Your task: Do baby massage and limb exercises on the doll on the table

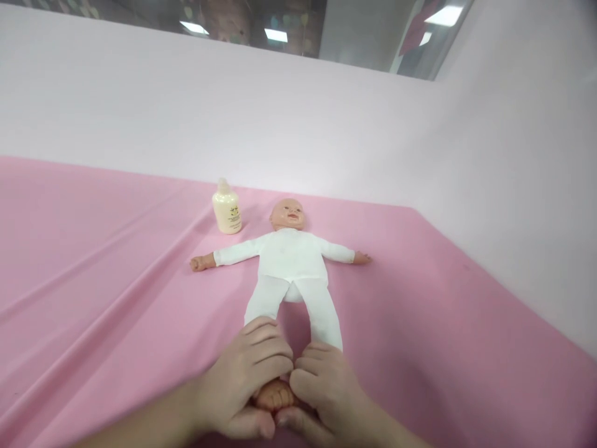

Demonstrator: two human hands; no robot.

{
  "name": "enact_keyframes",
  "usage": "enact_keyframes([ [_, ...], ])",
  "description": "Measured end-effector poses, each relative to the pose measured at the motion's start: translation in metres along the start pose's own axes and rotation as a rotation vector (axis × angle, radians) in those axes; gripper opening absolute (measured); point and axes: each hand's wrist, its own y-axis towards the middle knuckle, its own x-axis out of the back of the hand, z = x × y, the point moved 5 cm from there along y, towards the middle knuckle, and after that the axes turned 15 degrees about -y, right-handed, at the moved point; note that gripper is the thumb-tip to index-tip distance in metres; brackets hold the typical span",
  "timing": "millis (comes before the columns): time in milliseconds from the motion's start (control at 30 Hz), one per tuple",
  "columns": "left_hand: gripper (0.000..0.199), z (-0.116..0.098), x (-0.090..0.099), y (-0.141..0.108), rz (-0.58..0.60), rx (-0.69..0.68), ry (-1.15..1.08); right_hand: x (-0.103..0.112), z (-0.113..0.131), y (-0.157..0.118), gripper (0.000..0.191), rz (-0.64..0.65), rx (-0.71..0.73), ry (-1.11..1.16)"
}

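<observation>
A baby doll (293, 258) with a white cloth body lies on its back, arms spread wide and head away from me. Its legs point towards me, and one foot (274, 396) shows between my hands. My left hand (254, 367) is wrapped round the lower part of the left-side leg and that foot, thumb below it. From the other side my right hand (326, 386) closes against the same foot, fingers curled and thumb under the toes. The other foot is hidden behind my right hand.
A cream-coloured pump bottle (227, 210) stands left of the doll's head. Pink cloth (116, 267) with folds on the left covers the table. A white wall (224, 112) rises behind and at the right, with a window (364, 31) above.
</observation>
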Motion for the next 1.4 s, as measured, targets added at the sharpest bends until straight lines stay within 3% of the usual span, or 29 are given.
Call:
enact_keyframes([
  [200, 0.034, -0.003, -0.001, 0.001, 0.021, 0.000, 0.048, -0.006, -0.004, -0.003, 0.063, -0.044, 0.003, -0.035],
  [300, 0.018, -0.004, -0.005, 0.002, 0.018, 0.030, 0.029, -0.011, -0.007, -0.004, 0.062, 0.008, -0.011, -0.033],
  [467, 0.015, -0.009, -0.009, 0.001, 0.014, 0.011, 0.058, -0.006, -0.017, -0.005, 0.050, 0.112, -0.071, 0.121],
  [667, 0.004, -0.010, -0.004, 0.000, 0.014, 0.028, 0.022, 0.002, -0.060, -0.003, 0.042, 0.073, -0.462, 0.139],
  [767, 0.010, -0.007, -0.002, -0.003, 0.029, 0.021, -0.043, -0.001, -0.081, -0.004, 0.040, 0.013, -0.621, 0.095],
  [900, 0.019, -0.003, -0.002, -0.008, 0.047, -0.013, -0.113, -0.011, -0.105, -0.011, 0.007, -0.132, -0.738, 0.105],
  [1067, 0.029, -0.002, -0.008, -0.011, 0.063, -0.059, -0.059, -0.036, -0.131, -0.025, 0.049, -0.083, -1.000, 0.410],
  [1233, 0.030, -0.003, -0.019, -0.009, 0.089, -0.154, 0.092, -0.038, -0.126, -0.023, 0.081, 0.018, -1.083, 0.723],
  [1300, 0.029, -0.001, -0.022, -0.008, 0.097, -0.173, 0.141, -0.035, -0.120, -0.021, 0.084, 0.060, -1.106, 0.795],
  [1400, 0.025, 0.002, -0.024, -0.007, 0.112, -0.175, 0.226, -0.029, -0.114, -0.016, 0.073, 0.052, -1.097, 0.904],
])
